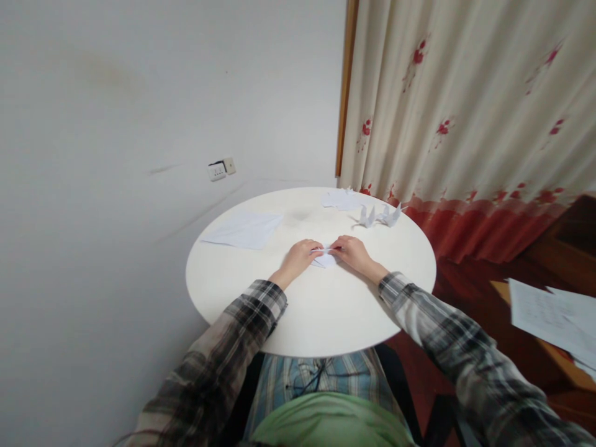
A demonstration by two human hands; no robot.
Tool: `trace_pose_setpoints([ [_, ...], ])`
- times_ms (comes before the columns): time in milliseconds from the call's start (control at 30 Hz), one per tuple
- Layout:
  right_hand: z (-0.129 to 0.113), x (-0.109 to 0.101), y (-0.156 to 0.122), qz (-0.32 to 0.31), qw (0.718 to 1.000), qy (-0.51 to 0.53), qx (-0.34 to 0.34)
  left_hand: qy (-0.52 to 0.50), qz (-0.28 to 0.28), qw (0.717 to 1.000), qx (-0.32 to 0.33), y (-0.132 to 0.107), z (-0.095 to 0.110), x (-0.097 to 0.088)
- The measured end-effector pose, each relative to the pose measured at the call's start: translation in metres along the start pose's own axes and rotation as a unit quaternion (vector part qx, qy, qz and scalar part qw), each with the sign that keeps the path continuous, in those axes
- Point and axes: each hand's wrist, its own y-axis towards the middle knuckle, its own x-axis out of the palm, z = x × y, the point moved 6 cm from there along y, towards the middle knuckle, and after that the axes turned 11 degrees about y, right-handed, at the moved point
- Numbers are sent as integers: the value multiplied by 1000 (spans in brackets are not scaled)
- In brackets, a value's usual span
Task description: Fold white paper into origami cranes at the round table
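Observation:
Near the middle of the round white table, a small folded piece of white paper lies between my hands. My left hand pinches its left side with thumb and fingers. From the other side, my right hand pinches the right edge. The fingers cover much of the paper's upper part, so its full shape is hidden. Two folded paper cranes stand on the table beyond my right hand.
At the table's left rear lies a larger white paper sheet. More white paper is at the far edge. A wall with a socket borders the left, a curtain the right. Written sheets rest on wooden furniture at lower right.

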Motion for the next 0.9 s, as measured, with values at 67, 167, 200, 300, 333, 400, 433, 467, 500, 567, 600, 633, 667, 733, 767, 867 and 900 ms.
trace_pose_setpoints([
  [67,-3,-2,1,0,1000,-16,-3,8,-3,1000,0,0,-2,0],
  [167,-5,-4,1,7,1000,-26,2,15,-3,1000,-9,0,-6,0],
  [200,-4,-5,1,11,1000,-27,4,16,-2,1000,-13,0,-7,0],
  [300,-3,-3,1,13,1000,-20,2,28,-1,999,-22,1,-10,0],
  [333,-2,-2,0,11,1000,-15,-1,34,-2,999,-21,1,-10,0],
  [400,-2,0,0,4,1000,-3,-11,43,-5,999,-17,1,-10,1],
  [433,-2,1,-1,0,1000,4,-16,46,-6,999,-14,1,-10,1],
  [467,-2,3,-1,-5,1000,11,-22,47,-7,999,-12,1,-10,2],
  [500,-3,3,-1,-8,999,18,-27,47,-7,999,-9,1,-10,3],
  [567,-4,5,-1,-11,999,28,-33,49,-6,999,-2,0,-10,4],
  [600,-5,5,-1,-11,999,30,-34,50,-4,999,2,0,-10,4],
  [633,-5,5,-1,-9,999,30,-32,51,0,999,6,0,-10,5],
  [667,-5,5,-1,-5,999,28,-29,51,4,999,10,0,-9,4],
  [733,-4,4,0,6,1000,20,-18,51,14,998,18,1,-8,3],
  [767,-3,4,0,10,1000,15,-12,51,21,998,22,1,-7,2],
  [867,0,3,1,26,1000,2,7,58,73,996,14,1,-5,-9],
  [900,2,3,1,32,999,1,14,60,101,993,3,1,-5,-14],
])
